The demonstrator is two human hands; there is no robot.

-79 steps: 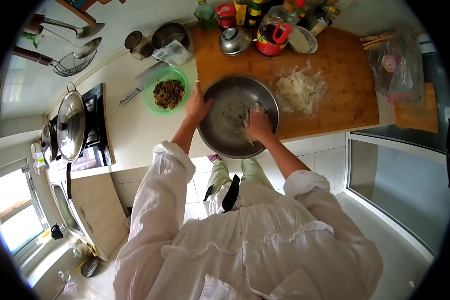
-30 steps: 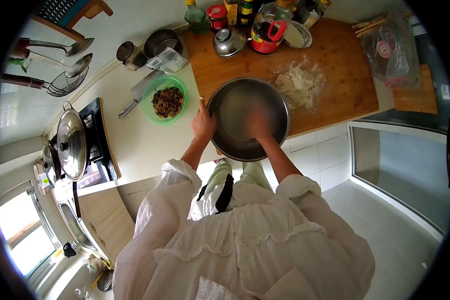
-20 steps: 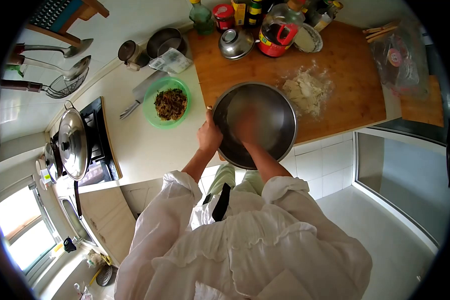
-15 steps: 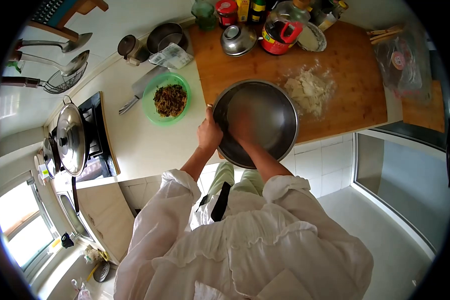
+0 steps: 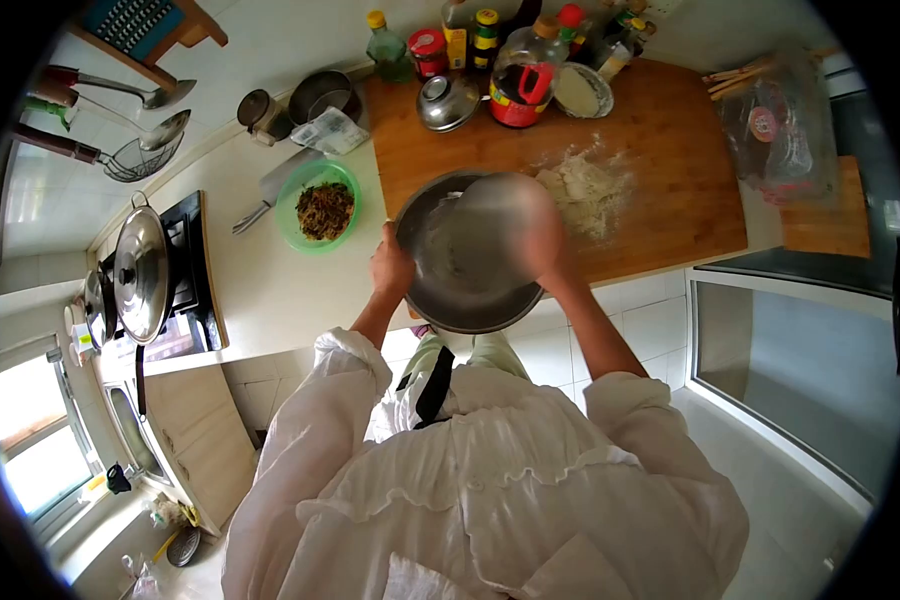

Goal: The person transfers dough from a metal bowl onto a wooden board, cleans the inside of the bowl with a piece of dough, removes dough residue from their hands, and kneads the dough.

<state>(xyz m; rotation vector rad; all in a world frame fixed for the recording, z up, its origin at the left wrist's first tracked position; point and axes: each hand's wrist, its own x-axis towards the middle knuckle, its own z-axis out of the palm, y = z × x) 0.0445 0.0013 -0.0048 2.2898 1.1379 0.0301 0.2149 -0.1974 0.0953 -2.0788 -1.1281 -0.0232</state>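
A wide metal mixing bowl stands at the front edge of the wooden board. My left hand is wrapped round its left rim. Over the right side of the bowl is my right hand, smeared by motion, so its fingers and anything in them cannot be made out. A pale blur spreads across the bowl's inside, and its contents are unclear. Just beyond the right hand, a heap of floury dough lies on the board with flour scattered about it.
On the counter to the left, a green bowl holds chopped filling, with a cleaver beside it. Bottles, an upturned metal bowl and a white bowl of flour line the back. A lidded pan sits on the stove.
My right hand has moved up and right, from inside the bowl to over its right side. The left hand keeps its hold on the rim. The whole view has shifted slightly.
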